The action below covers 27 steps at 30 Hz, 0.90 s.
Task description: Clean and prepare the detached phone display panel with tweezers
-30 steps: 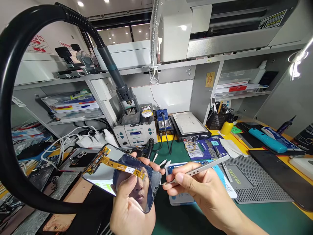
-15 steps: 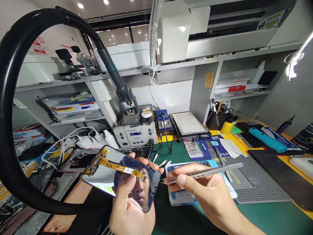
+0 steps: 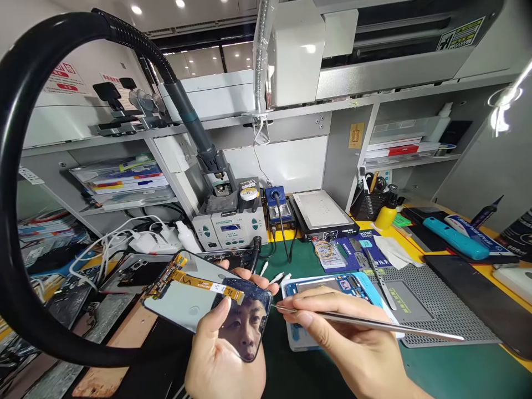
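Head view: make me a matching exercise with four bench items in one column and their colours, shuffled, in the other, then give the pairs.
Items:
1. flex cable on the screen panel held in the left hand
2. tweezers in the right hand
3. squeeze bottle beside the tool holder
4. work mat

Colours:
A. green
B. silver
C. orange
D. yellow

Pairs: 1-C, 2-B, 3-D, 4-A

The left hand (image 3: 224, 360) hides the screen panel's (image 3: 195, 302) lower edge.
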Motion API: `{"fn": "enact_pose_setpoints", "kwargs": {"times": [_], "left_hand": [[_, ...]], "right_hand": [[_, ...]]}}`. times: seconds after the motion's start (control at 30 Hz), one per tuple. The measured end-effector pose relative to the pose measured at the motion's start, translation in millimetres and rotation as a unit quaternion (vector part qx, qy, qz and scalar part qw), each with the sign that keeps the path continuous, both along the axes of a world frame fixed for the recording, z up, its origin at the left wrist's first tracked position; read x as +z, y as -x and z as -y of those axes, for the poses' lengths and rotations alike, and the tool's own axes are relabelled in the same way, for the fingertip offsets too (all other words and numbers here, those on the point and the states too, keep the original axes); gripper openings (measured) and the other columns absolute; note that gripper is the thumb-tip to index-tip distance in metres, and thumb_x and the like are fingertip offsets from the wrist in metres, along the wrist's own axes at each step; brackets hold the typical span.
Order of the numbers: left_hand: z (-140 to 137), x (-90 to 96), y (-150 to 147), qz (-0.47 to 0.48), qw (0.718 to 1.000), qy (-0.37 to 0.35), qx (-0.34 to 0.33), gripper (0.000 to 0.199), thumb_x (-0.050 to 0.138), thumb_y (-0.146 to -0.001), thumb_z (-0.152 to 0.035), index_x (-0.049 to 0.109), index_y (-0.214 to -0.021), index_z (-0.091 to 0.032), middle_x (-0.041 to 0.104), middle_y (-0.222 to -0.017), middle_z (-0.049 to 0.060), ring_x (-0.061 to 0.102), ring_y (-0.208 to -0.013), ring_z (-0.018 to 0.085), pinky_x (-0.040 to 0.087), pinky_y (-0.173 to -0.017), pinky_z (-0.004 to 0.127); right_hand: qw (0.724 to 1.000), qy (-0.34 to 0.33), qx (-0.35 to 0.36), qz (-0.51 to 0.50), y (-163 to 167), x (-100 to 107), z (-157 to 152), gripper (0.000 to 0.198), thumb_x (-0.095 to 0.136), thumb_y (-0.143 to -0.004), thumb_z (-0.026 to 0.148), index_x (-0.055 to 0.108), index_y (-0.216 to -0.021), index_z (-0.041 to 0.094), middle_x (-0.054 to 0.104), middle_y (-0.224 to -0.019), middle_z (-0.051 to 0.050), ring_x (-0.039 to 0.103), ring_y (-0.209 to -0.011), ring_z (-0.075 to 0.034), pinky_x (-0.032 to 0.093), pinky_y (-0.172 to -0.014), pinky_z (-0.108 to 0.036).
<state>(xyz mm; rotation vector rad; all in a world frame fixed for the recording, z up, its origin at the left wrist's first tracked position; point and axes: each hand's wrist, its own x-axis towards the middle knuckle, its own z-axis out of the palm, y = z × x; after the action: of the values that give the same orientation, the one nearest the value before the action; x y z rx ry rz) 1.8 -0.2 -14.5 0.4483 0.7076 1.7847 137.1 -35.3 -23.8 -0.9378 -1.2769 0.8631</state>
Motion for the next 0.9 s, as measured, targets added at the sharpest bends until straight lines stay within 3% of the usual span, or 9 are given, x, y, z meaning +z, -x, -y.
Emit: {"fn": "enact_pose_setpoints", "kwargs": {"times": [0.3, 0.4, 0.63, 0.9], "left_hand": [[2.4, 3.7, -1.5, 0.030, 0.999, 0.008, -0.018, 0.024, 0.058, -0.082, -0.024, 0.078, -0.095, -0.025, 0.074, -0.086, 0.003, 0.072, -0.074, 0.023, 0.064, -0.067, 0.038], [1.1, 5.9, -2.7, 0.016, 1.000, 0.015, 0.000, 0.023, 0.057, -0.081, -0.022, 0.078, -0.092, -0.023, 0.074, -0.083, 0.004, 0.071, -0.072, 0.023, 0.064, -0.065, 0.036], [0.5, -2.4, -2.7, 0.020, 0.998, -0.051, -0.020, 0.027, 0.052, -0.087, -0.019, 0.077, -0.096, -0.026, 0.074, -0.087, 0.001, 0.071, -0.075, 0.021, 0.064, -0.069, 0.036], [1.1, 6.4, -3.6, 0.014, 1.000, -0.010, 0.001, 0.024, 0.056, -0.081, -0.020, 0.077, -0.090, -0.023, 0.073, -0.082, 0.003, 0.070, -0.071, 0.022, 0.064, -0.064, 0.036]], "right_hand": [[0.979, 0.108, 0.059, -0.160, 3.3, 3.7, -3.5, 0.009, 0.080, -0.085, 0.031, 0.082, -0.089, 0.023, 0.082, -0.093, -0.009, 0.080, -0.084, -0.027, 0.067, -0.078, -0.038], [0.974, 0.118, 0.069, -0.181, 3.1, 5.4, -6.1, 0.012, 0.082, -0.084, 0.032, 0.081, -0.087, 0.020, 0.082, -0.089, -0.009, 0.080, -0.082, -0.026, 0.067, -0.076, -0.036], [0.967, 0.129, 0.088, -0.202, 2.8, 6.4, -5.0, 0.012, 0.081, -0.085, 0.030, 0.080, -0.087, 0.019, 0.082, -0.086, -0.008, 0.079, -0.083, -0.024, 0.067, -0.078, -0.035], [0.963, 0.136, 0.097, -0.211, 2.1, 5.4, -4.6, 0.011, 0.082, -0.085, 0.029, 0.080, -0.087, 0.019, 0.083, -0.087, -0.008, 0.080, -0.082, -0.023, 0.067, -0.077, -0.034]]}}
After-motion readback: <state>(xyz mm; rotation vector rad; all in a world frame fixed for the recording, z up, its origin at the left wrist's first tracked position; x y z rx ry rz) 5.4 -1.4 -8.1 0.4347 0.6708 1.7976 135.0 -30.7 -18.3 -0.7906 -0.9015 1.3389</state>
